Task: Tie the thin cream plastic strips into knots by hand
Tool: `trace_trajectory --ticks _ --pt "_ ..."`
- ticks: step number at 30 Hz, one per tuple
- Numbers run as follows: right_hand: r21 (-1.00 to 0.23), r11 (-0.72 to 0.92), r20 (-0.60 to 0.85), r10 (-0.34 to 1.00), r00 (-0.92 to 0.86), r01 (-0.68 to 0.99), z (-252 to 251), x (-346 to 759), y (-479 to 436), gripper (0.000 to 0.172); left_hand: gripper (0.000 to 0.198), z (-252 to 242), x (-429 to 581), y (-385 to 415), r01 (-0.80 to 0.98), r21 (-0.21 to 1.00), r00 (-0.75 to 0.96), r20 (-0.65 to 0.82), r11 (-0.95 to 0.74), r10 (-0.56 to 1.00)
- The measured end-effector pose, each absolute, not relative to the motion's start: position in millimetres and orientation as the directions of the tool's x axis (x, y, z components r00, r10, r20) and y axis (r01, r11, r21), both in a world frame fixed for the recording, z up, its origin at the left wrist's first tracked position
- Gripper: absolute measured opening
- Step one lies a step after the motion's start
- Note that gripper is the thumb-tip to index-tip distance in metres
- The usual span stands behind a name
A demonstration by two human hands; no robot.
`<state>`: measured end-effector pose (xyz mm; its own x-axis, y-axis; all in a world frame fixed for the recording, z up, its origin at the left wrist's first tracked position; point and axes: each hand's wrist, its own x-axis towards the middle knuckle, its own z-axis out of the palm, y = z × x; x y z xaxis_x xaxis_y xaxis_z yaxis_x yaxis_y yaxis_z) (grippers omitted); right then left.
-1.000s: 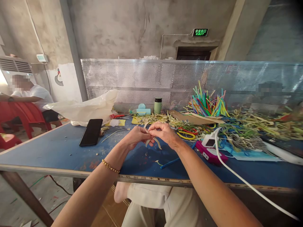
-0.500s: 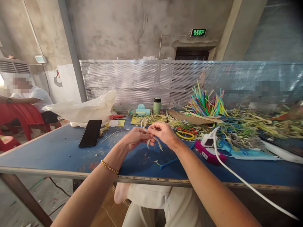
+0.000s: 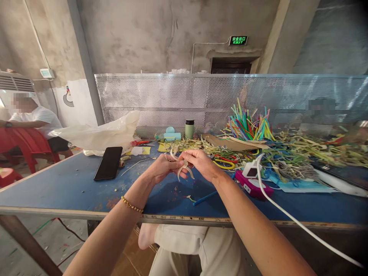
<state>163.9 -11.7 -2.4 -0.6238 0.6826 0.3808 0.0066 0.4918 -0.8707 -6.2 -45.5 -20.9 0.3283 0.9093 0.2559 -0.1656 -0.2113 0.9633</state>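
Observation:
Pale, flat strips (image 3: 189, 173), like dried leaf or straw, are gathered between my two hands above the blue table. My left hand (image 3: 165, 166) pinches them between thumb and fingers where they cross. From the other side my right hand (image 3: 199, 163) has its thumb and index finger closed at the same spot; its grip is partly hidden. Strip ends curl upward above the fingers and dangle below. Under the right forearm lies a thin blue stick (image 3: 205, 199), with a small red and green scrap beside it.
A black phone (image 3: 108, 163) lies left, near a plastic bag (image 3: 106, 132). Behind my hands stands a green bottle (image 3: 189, 129). To the right are yellow-handled scissors (image 3: 224, 164), a magenta power strip (image 3: 253, 185) with a white cable, colourful stems (image 3: 250, 124) and heaped strips. A person sits far left.
Both hands stay close together. The strips have turned a little between the fingers, and more of their crossing now shows. The camera view has shifted slightly.

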Motion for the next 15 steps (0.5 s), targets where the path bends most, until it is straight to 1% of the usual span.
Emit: trace_trajectory --ticks 3,5,6,8,9,11,12,13,14,15 --pt "-0.840 0.541 0.422 0.707 -0.567 0.049 -1 162 -10 0.046 0.030 -20 -6 -47 -0.169 0.964 0.313 0.252 -0.207 0.916" --pt "-0.813 0.578 0.460 0.712 -0.531 0.071 0 162 -7 0.046 0.029 -18 -5 -47 -0.178 0.963 0.288 0.249 -0.203 0.925" --pt "-0.786 0.612 0.503 0.716 -0.485 0.089 1 163 -5 0.044 0.028 -17 -4 -47 -0.195 0.958 0.258 0.255 -0.208 0.932" --pt "-0.682 0.711 0.644 0.696 -0.317 0.174 2 164 -2 0.039 0.028 -16 -4 -45 -0.256 0.940 0.155 0.272 -0.227 0.950" --pt "-0.603 0.758 0.730 0.650 -0.211 0.248 2 165 -1 0.035 0.028 -16 -5 -43 -0.294 0.926 0.090 0.273 -0.236 0.958" --pt "-0.427 0.803 0.871 0.488 -0.049 0.417 3 166 -2 0.028 0.030 -16 -7 -40 -0.353 0.902 -0.029 0.253 -0.247 0.967" --pt "-0.348 0.805 0.912 0.410 -0.027 0.480 2 165 -3 0.026 0.030 -17 -9 -37 -0.369 0.897 -0.070 0.236 -0.244 0.969" --pt "-0.294 0.808 0.927 0.372 -0.054 0.510 1 163 -5 0.025 0.030 -18 -10 -36 -0.381 0.891 -0.102 0.225 -0.247 0.969" --pt "-0.263 0.819 0.923 0.367 -0.113 0.511 -1 161 -8 0.025 0.029 -19 -11 -34 -0.392 0.887 -0.126 0.211 -0.244 0.969" --pt "-0.260 0.837 0.897 0.394 -0.199 0.482 -4 158 -10 0.026 0.028 -20 -12 -33 -0.404 0.882 -0.143 0.201 -0.242 0.969"
